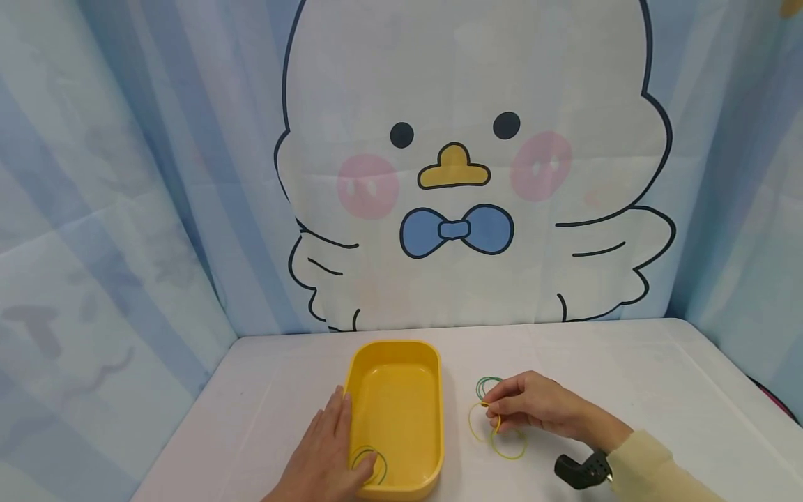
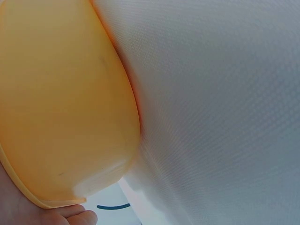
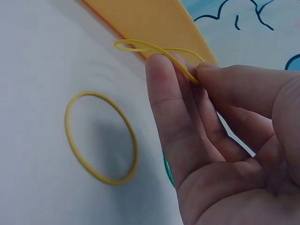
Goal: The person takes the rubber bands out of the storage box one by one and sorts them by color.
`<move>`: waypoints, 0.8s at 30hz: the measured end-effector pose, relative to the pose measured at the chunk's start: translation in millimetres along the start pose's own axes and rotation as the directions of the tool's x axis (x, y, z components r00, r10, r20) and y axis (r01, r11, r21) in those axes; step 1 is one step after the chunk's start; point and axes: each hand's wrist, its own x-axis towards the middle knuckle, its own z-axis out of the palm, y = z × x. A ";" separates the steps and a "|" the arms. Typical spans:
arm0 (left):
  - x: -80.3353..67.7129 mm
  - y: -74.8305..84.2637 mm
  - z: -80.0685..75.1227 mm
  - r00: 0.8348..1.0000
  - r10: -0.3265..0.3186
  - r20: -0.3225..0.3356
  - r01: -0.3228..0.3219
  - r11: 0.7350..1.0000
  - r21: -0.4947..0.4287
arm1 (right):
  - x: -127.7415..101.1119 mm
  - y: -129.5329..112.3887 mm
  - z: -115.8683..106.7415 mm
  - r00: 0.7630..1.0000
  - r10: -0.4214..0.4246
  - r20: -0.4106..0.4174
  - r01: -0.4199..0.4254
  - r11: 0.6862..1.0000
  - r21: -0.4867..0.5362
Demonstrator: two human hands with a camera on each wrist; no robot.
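Yellow band (image 3: pixel 174 61) pinched in R hand (image 1: pixel 533 404) looks rubbery, smooth w/ slight sheen; ditto loose band (image 3: pixel 68 126) below the grip. Tray (image 1: pixel 401 397) by L hand (image 1: pixel 326 453): smooth plastic, semi-gloss inside, satin outside w/ couple of faint marks. Tablecloth (image 2: pixel 225 103) under both hands = matt woven fabric, fine texture; backdrop (image 1: pixel 458 293) beyond the grip = matt printed cloth, lightly creased; sleeve (image 1: pixel 652 464) behind R hand = soft matt cloth.

Curtained-off tabletop workspace, cartoon-bird backdrop (image 1: pixel 464 90), blue-and-white side drapes (image 1: pixel 94 230); white table (image 1: pixel 282 376)
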 end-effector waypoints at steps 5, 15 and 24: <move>0.5 -0.9 0.3 1.000 -0.001 0.000 0.001 1.000 0.000 | -3.3 12.4 -3.3 1.000 -0.007 0.001 0.007 1.000 0.020; 1.1 -1.4 0.1 1.000 -0.001 -0.001 0.001 1.000 0.000 | -13.2 22.3 -12.3 0.999 -0.025 0.020 0.025 1.000 0.015; 2.2 -0.4 0.3 1.000 -0.025 0.017 0.025 1.000 -0.016 | -17.3 27.5 -18.6 1.000 0.030 -0.007 -0.030 0.999 -0.011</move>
